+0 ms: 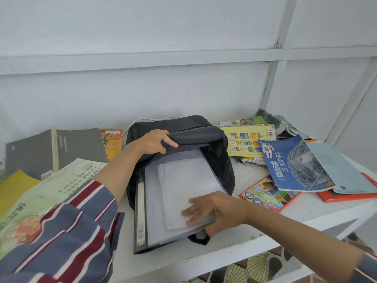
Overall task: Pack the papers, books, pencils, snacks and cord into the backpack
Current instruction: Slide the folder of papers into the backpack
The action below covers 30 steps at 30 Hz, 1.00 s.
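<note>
Plainly legible writing is scarce. The blue book (285,166) on the right of the desk (306,211) carries an astronaut picture and the Chinese title 科學時代的輪迴錄. The yellow book (244,142) behind it shows rows of small cover pictures and a barcode. Its small print is too fine to read.

A dark file (140,213) lies in the mouth of the backpack (216,144). It has a barcode label low on its spine and a word that looks like "File" higher up. The white papers (183,180) lie on top of it, half inside the bag, and no print can be made out on them.

The left hand (155,141) grips the backpack's upper flap, its fingers curled round the fabric and holding it lifted. The right hand (216,213) pinches the near edge of the papers, with its fingers flat on top and the thumb underneath.

At the left, a pale green sheet (61,186) bears large Chinese characters, upside down and partly covered by the striped sleeve (67,237). The grey book (61,148) has a faint line of text that is unreadable. An orange snack packet (112,141) beside it shows blurred script.

Only a loop of the white cord (146,120) shows behind the backpack. A bright pencil box (265,196) is partly under the blue book. A light blue booklet (338,168) and a red cover (346,197) are cut off at the right edge.
</note>
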Available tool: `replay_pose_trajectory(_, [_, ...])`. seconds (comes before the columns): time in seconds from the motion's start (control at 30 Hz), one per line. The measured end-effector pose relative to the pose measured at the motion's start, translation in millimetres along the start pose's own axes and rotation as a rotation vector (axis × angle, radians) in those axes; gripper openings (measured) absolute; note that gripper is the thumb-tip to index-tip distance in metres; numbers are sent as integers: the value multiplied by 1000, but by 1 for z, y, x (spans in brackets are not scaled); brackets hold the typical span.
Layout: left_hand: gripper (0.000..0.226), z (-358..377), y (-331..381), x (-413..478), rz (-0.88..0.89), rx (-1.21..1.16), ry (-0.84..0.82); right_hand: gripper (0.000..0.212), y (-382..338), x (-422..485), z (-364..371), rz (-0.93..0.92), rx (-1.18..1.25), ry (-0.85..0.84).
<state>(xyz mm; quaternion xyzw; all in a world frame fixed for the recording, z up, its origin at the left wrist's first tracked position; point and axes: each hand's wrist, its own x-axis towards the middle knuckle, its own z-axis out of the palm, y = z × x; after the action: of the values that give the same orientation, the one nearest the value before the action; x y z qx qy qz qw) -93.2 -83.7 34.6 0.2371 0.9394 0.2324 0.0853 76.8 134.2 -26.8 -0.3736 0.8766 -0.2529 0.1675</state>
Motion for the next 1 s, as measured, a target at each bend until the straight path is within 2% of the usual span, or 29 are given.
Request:
replay_pose_trajectory(0.2, [49, -1, 2, -1, -2, 5, -12, 47, 30, 20, -19, 172, 116, 103])
replay_pose_trajectory(0.33, [49, -2, 3, -1, -9, 0, -18, 52, 39, 21, -24, 225, 155, 135])
replay_pose_trajectory(0.53, [49, -3, 2, -1, 4, -30, -39, 56, 47, 21, -17, 225, 9, 128])
replay_pose_trajectory(1.0, [51, -8, 0, 0, 6, -49, -67, 53, 62, 52, -24, 251, -23, 178])
